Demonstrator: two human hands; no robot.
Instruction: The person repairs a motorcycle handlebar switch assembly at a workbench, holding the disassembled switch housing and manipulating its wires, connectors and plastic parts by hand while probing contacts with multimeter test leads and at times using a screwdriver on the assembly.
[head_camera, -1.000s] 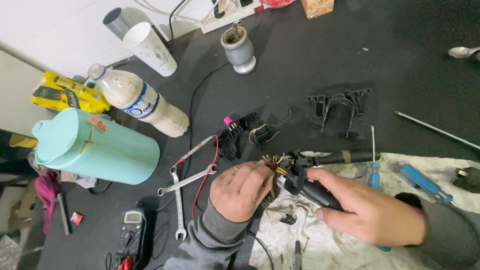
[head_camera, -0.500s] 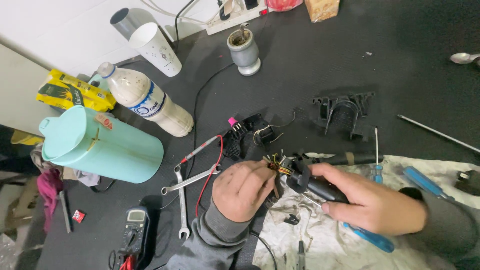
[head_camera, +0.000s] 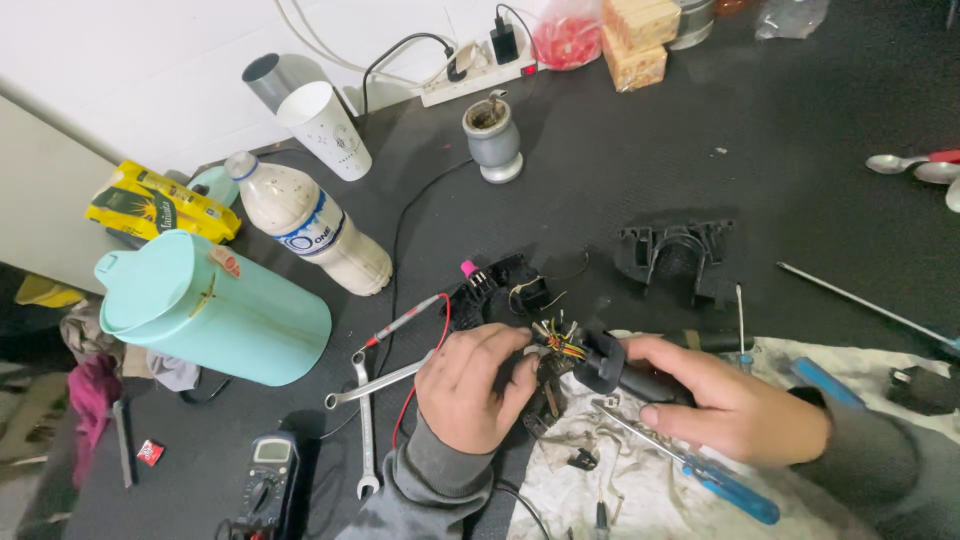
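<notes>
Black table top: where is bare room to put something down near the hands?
The black table top is bare between the grey metal cup, the black plastic bracket and the spoons. It is crowded around the left hand and right hand: wired black part, steel spanners, stained white cloth.

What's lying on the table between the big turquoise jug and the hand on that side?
In the head view, two crossed spanners and a red probe lead lie between the turquoise jug and the left hand.
</notes>
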